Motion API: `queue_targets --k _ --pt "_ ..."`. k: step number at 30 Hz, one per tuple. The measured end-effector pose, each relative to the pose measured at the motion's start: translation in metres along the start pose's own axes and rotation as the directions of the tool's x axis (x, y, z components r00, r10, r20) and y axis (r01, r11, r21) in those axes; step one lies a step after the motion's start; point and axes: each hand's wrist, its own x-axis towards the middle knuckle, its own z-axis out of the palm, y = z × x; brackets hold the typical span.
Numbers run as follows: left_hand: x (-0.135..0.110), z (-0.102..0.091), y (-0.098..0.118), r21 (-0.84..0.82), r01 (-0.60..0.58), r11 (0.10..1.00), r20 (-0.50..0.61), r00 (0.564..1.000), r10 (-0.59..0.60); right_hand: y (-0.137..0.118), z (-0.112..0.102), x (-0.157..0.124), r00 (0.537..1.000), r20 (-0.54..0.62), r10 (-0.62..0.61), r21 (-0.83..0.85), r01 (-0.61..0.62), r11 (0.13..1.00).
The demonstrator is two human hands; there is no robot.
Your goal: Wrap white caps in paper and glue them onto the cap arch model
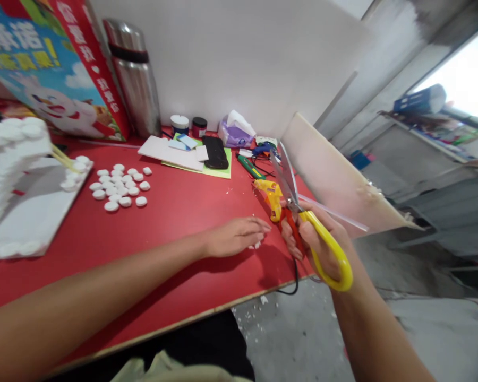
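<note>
While the left hand (239,236) lies palm down on the red tabletop (175,217), its straight fingers side by side and grasping nothing I can see, the right hand (313,236) is wrapped around the handles of large scissors (313,219). The scissors are raised near the table's right edge, blades upward and slightly parted. Small white scraps (256,245) lie by the left fingertips. Just beyond the scissors is a yellow glue gun (274,200), with a green-handled tool (250,166) behind it. Well to the left, rounded white pieces (119,185) sit clustered beside a white model (27,154).
</note>
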Motion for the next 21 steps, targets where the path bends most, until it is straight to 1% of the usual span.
queue_targets --k 1,2,3,4,5,6,8,9,10,12,14,16,17,18,19,20,21 --pt "-0.005 -0.001 0.003 -0.007 0.005 1.000 -0.050 0.999 -0.006 -0.001 0.000 -0.001 1.000 -0.008 -0.008 0.000 0.008 1.000" --pt "-0.009 -0.004 0.003 0.027 0.046 0.999 -0.137 0.990 -0.042 -0.001 0.000 -0.001 1.000 -0.013 -0.019 0.002 0.019 1.000" --pt "-0.013 -0.009 0.001 0.092 0.134 0.987 -0.247 0.963 -0.108 -0.002 0.001 -0.002 0.999 -0.016 -0.032 0.006 0.032 0.999" --pt "-0.015 -0.017 -0.004 0.177 0.243 0.954 -0.349 0.922 -0.170 -0.002 0.001 -0.002 0.999 -0.017 -0.044 0.011 0.044 0.999" --pt "-0.017 -0.025 -0.010 0.275 0.348 0.896 -0.410 0.886 -0.219 -0.003 0.001 -0.003 0.999 -0.014 -0.049 0.014 0.049 0.999" --pt "-0.017 -0.032 -0.017 0.376 0.424 0.824 -0.440 0.864 -0.243 -0.004 0.002 -0.003 0.999 -0.009 -0.049 0.016 0.049 0.999" --pt "-0.016 -0.042 -0.030 0.525 0.478 0.704 -0.418 0.866 -0.276 -0.005 0.003 -0.003 0.999 0.000 -0.034 0.016 0.034 0.999" --pt "-0.013 -0.043 -0.034 0.566 0.473 0.676 -0.380 0.877 -0.295 -0.006 0.004 -0.003 1.000 0.002 -0.024 0.017 0.024 1.000" --pt "-0.009 -0.041 -0.036 0.596 0.451 0.665 -0.335 0.892 -0.304 -0.007 0.004 -0.003 1.000 0.002 -0.015 0.017 0.015 1.000" --pt "0.002 -0.028 -0.034 0.620 0.403 0.673 -0.249 0.915 -0.317 -0.008 0.006 -0.002 1.000 -0.006 -0.010 0.019 0.010 1.000" --pt "0.014 -0.007 -0.023 0.591 0.387 0.708 -0.198 0.920 -0.338 -0.009 0.007 -0.001 1.000 -0.016 -0.014 0.017 0.014 1.000" --pt "0.021 0.012 -0.006 0.511 0.349 0.786 -0.131 0.935 -0.330 -0.009 0.007 -0.001 1.000 -0.016 -0.018 0.003 0.018 1.000" --pt "0.021 0.017 0.002 0.441 0.312 0.841 -0.091 0.948 -0.304 -0.009 0.006 -0.001 1.000 -0.009 -0.016 -0.004 0.016 1.000" --pt "0.019 0.019 0.010 0.362 0.238 0.901 -0.022 0.969 -0.247 -0.008 0.006 -0.001 1.000 0.000 -0.013 -0.009 0.013 1.000" --pt "0.014 0.017 0.016 0.333 0.193 0.923 0.008 0.978 -0.207 -0.008 0.005 -0.002 1.000 0.010 -0.011 -0.010 0.011 1.000" --pt "0.007 0.010 0.018 0.319 0.172 0.932 0.003 0.983 -0.182 -0.008 0.004 -0.002 1.000 0.017 -0.013 -0.008 0.013 1.000" --pt "0.000 0.001 0.018 0.304 0.179 0.936 -0.063 0.984 -0.168 -0.008 0.004 -0.002 1.000 0.019 -0.015 -0.005 0.015 1.000"
